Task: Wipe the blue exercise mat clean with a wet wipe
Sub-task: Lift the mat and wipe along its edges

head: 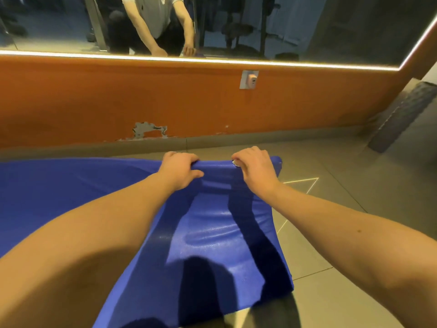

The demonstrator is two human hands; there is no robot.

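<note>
The blue exercise mat (212, 245) lies on the tiled floor, its far edge lifted and sagging toward me. My left hand (181, 170) grips that raised far edge, fingers curled over it. My right hand (255, 170) grips the same edge close to the mat's right corner. A small white scrap, possibly the wet wipe (234, 163), peeks out at my right fingertips. A second blue mat section (71, 190) lies flat to the left.
An orange wall (189, 102) with chipped paint and a socket (248, 79) stands just beyond the mat. Above it a lit mirror (236, 27) reflects a person bending over. A dark foam roller (402, 114) leans at the right. Grey floor tiles (343, 233) spread to the right.
</note>
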